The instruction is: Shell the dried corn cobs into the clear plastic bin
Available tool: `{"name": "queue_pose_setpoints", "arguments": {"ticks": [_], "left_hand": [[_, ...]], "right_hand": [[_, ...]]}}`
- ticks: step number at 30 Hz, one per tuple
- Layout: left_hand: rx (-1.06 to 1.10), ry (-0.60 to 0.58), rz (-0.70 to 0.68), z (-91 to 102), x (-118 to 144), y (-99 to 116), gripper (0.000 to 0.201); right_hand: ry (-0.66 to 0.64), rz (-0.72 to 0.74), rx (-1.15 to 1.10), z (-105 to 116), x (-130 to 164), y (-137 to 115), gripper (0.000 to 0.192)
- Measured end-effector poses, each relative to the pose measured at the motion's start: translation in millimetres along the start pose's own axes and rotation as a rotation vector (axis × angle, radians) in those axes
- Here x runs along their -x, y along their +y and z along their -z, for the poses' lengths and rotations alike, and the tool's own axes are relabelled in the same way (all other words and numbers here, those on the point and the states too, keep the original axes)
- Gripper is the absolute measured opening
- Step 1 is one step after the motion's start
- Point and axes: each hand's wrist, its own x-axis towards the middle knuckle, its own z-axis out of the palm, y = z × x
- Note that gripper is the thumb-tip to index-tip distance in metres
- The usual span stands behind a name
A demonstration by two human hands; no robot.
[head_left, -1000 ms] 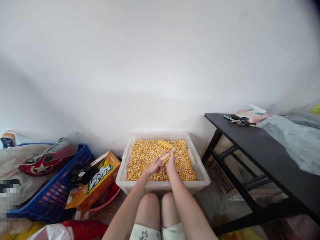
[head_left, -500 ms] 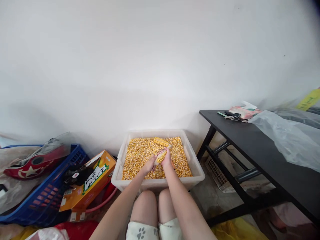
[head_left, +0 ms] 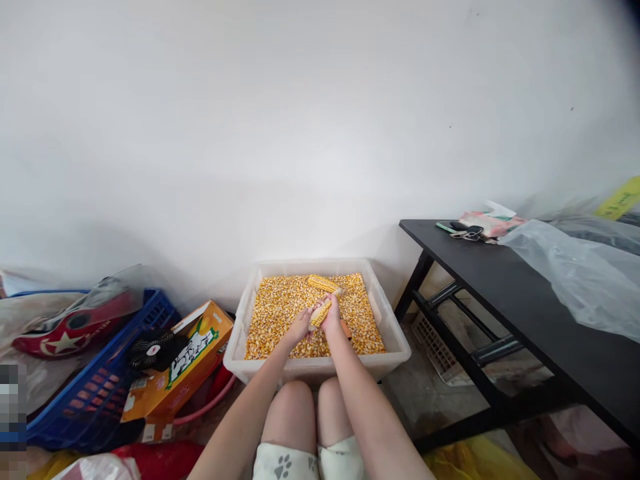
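Both hands were over the white plastic tub, w/ a corn cob gripped between them. Left hand was curled round the cob's lower end, right hand closed on it from the other side, fingers wrapped; the cob was tilted, its upper end pointing away from the person. It hung just above the loose kernels that filled the tub nearly to the rim. A 2nd cob lay on the kernels near the far wall, just beyond the hands, apart from them. The tub sat on the floor against the white wall, right in front of the person's knees. To the left: an orange carton leaning by a blue crate, w/ a small black fan between. To the right: a black table carrying clear plastic sheeting and a few small items at its far end.
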Motion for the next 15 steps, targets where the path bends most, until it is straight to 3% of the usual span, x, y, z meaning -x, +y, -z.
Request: {"name": "queue_pose_setpoints", "arguments": {"ticks": [6,11,15], "left_hand": [[-0.162,-0.035,-0.065,0.1,4.9,-1.2,0.044],[-0.331,0.088,-0.254,0.0,3.1,-10.7,0.039],[-0.222,0.074,-0.194,-0.4,-1.1,-13.6,0.038]], "right_hand": [[0.026,-0.072,-0.076,2.9,0.0,-3.6,0.034],[0.009,-0.110,-0.074,3.7,-0.9,-3.0,0.035],[-0.009,-0.090,-0.073,2.0,0.3,-4.6,0.036]]}}
